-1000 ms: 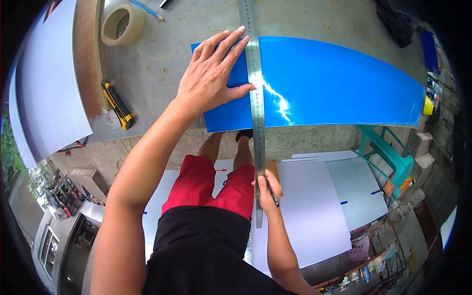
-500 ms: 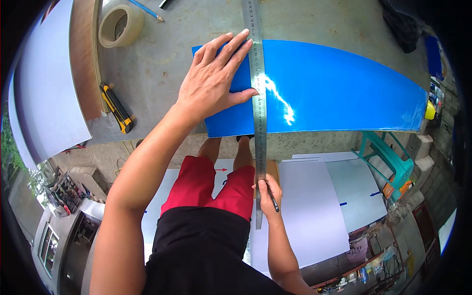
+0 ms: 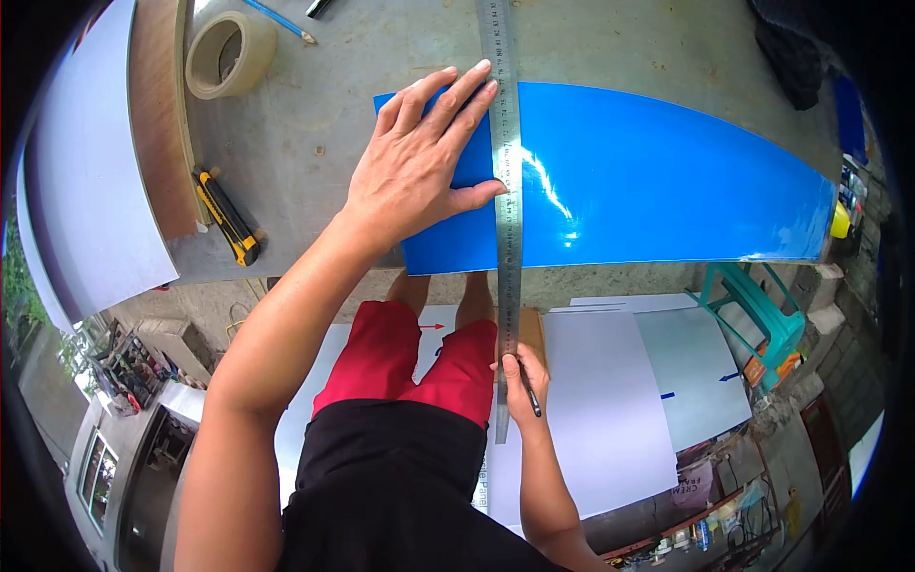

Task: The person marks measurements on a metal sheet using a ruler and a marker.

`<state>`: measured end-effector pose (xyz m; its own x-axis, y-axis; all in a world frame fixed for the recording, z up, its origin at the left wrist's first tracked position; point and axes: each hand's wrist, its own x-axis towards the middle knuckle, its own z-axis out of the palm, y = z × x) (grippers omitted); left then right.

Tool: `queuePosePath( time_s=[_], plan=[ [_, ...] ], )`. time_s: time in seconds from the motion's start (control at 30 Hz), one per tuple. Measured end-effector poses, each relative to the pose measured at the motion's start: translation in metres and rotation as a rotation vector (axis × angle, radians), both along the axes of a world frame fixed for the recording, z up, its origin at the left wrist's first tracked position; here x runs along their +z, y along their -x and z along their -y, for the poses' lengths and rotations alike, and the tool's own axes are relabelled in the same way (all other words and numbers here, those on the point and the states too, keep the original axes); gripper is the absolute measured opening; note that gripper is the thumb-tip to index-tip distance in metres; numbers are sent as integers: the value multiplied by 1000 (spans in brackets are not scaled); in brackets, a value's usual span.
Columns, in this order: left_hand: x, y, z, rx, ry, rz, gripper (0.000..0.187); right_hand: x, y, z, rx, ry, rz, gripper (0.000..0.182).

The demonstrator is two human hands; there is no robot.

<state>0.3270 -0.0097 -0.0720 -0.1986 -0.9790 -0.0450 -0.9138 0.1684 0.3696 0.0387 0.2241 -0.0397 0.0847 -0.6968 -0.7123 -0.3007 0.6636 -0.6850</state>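
Note:
A long steel ruler (image 3: 508,219) lies across a glossy blue sheet (image 3: 648,181), reaching past the table's near edge toward my body. My left hand (image 3: 416,157) is palm down with fingers spread on the sheet's left part, its fingertips and thumb touching the ruler's left edge. Below the table edge, my right hand (image 3: 527,374) is closed around the ruler's lower part. A dark, slim pen (image 3: 533,398) is also held in that hand, pointing down; its exact type cannot be made out.
On the grey table (image 3: 315,191) are a roll of tape (image 3: 202,67), a blue pencil (image 3: 279,20) and a yellow-black utility knife (image 3: 227,217). A curved pale panel (image 3: 91,181) stands at left. White sheets (image 3: 596,410) lie below; a green stool (image 3: 753,310) is at right.
The ruler and both hands appear slightly farther right, with the view itself shifted a little. Both hands keep the same pose.

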Motion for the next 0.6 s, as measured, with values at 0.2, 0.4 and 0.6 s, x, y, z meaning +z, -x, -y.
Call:
queuePosePath(
  time_s=[0.2, 0.4, 0.6],
  plan=[
    [0, 1, 0, -1, -1, 4, 111, 1, 0, 3, 6, -8, 11, 36],
    [1, 1, 1, 0, -14, -5, 111, 2, 2, 3, 13, -29, 14, 34],
    [5, 0, 2, -18, -9, -5, 103, 1, 2, 1, 11, -59, -7, 34]
  ],
)
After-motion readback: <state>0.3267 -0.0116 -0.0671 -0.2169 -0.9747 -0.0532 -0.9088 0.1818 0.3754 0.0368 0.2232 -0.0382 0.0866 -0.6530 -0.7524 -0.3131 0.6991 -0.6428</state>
